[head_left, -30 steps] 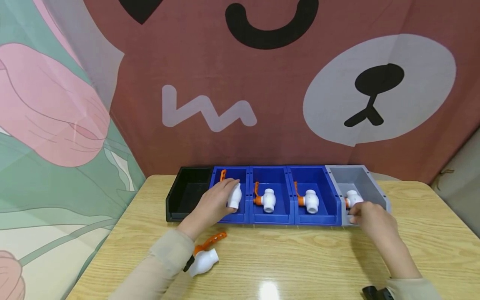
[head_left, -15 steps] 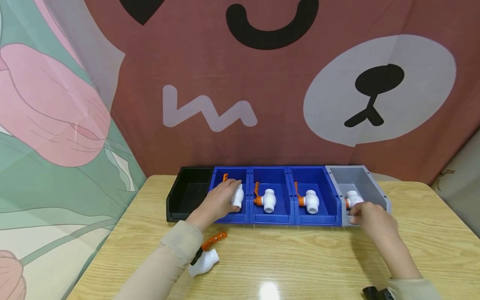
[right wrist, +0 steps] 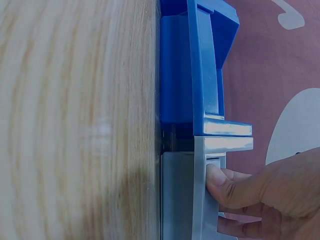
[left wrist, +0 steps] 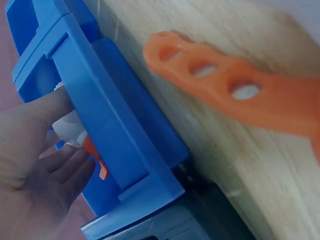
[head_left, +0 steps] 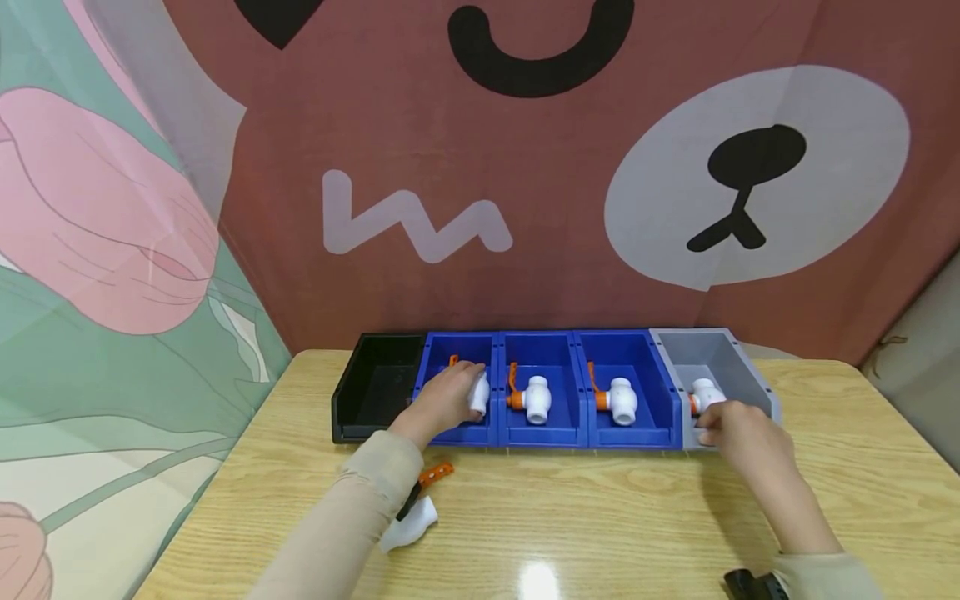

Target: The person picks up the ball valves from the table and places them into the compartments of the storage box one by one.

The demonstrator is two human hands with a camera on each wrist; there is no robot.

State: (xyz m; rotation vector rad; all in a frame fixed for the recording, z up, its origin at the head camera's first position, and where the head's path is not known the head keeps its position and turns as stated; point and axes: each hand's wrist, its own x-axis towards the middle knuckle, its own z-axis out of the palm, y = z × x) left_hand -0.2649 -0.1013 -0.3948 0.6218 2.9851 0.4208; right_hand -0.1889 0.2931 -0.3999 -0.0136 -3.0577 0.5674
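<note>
My left hand (head_left: 442, 402) reaches into the leftmost blue bin (head_left: 459, 340). Its thumb and fingers grip a white ball valve (head_left: 480, 395) with an orange handle, low between the bin's walls; the left wrist view shows the white body (left wrist: 69, 128) partly hidden by the fingers. At the far right, my right hand (head_left: 753, 442) pinches the front wall of the grey bin (right wrist: 199, 200), thumb outside and fingers inside. Another ball valve (head_left: 707, 392) lies in that grey bin, just behind the fingers.
The middle and right blue bins each hold a ball valve (head_left: 537, 398). A black bin (head_left: 382, 375) ends the row at left. Nearer on the wooden table (head_left: 600, 517) lies another valve (head_left: 412, 527), its orange handle (left wrist: 220, 82) close to my left wrist. A patterned cloth hangs behind.
My left hand has shifted slightly right and forward, with the ball valve moving right and lower in the leftmost blue bin. The left sleeve covers more of the table valve. My right hand stays put.
</note>
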